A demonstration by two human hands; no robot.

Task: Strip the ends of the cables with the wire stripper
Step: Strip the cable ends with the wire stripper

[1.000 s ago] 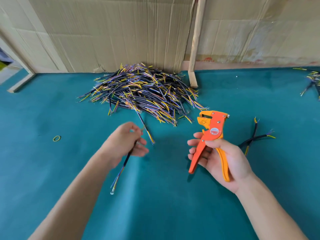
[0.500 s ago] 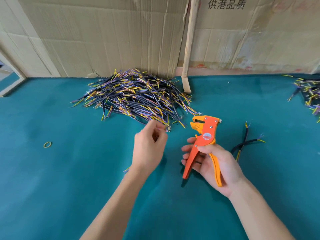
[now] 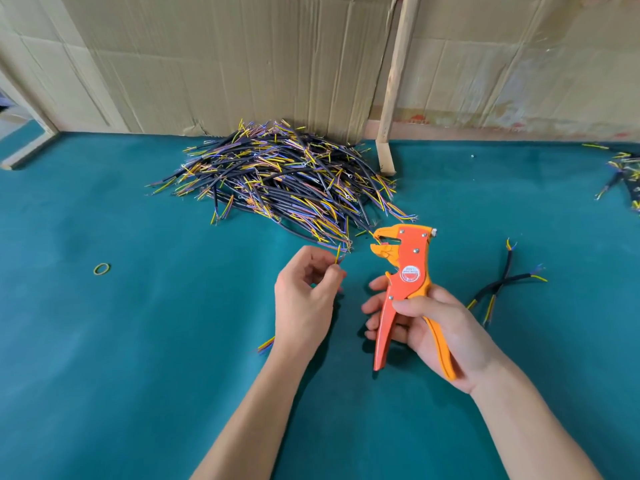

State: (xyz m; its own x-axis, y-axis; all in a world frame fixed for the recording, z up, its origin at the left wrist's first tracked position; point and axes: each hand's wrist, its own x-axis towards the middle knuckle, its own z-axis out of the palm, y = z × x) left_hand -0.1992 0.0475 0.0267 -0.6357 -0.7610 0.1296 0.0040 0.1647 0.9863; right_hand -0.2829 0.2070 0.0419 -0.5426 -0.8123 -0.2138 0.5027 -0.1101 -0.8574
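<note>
My left hand (image 3: 304, 299) pinches one black cable; its yellow wire end (image 3: 337, 254) sticks up past my fingertips and its other coloured end (image 3: 266, 344) shows below my wrist. My right hand (image 3: 440, 330) grips the orange wire stripper (image 3: 405, 271) by its handles, jaws pointing left and apart. The yellow end is a short way left of the jaws, not inside them. A big pile of black cables (image 3: 280, 181) with yellow, blue and purple ends lies behind on the teal table (image 3: 138, 341).
Two crossed cables (image 3: 502, 285) lie right of the stripper. More cables (image 3: 623, 178) sit at the far right edge. A yellow rubber band (image 3: 102, 269) lies to the left. Cardboard sheets (image 3: 242, 64) and a wooden stick (image 3: 394, 84) stand along the table's back.
My left hand has carried the cable from the left toward the stripper and turned it so the yellow end points up near the jaws. The right hand keeps holding the stripper.
</note>
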